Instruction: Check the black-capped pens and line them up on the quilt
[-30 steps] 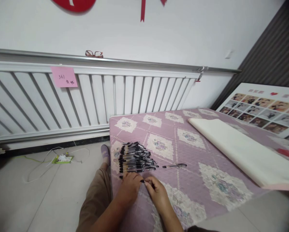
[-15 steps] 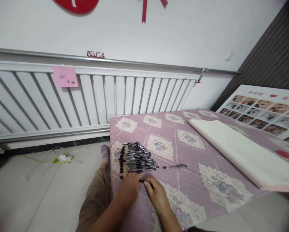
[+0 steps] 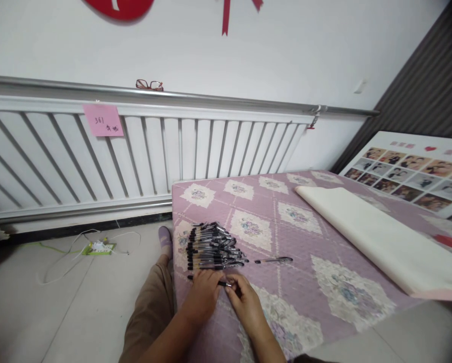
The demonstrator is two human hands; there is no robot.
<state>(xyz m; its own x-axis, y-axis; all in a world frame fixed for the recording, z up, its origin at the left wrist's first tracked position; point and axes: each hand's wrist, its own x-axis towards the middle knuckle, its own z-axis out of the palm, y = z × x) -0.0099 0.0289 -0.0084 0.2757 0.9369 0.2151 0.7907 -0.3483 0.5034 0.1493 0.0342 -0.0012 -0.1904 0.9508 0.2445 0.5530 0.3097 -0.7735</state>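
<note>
Little has moved since half a second ago except at the pen [image 3: 223,284] between the two hands: more of its length now shows in the gap, where its silvery front end has come into sight by the right thumb. Both hands are nearly where they were. Fingers of the left hand [image 3: 207,290] are closed over the pen, which lies low and close to the purple floral cover [image 3: 282,242], and a dark tip pokes out past their far side. Curled thumb and fingers of the right hand [image 3: 245,300] meet its front end, though the view is too small to tell whether that grip is pinching or only resting there. Just beyond the left hand, the pile of pens [image 3: 213,247] is unchanged, and the lone pen [image 3: 273,260] lies apart to its right as before. Further right, the folded cream sheet [image 3: 377,237] keeps its place.
</note>
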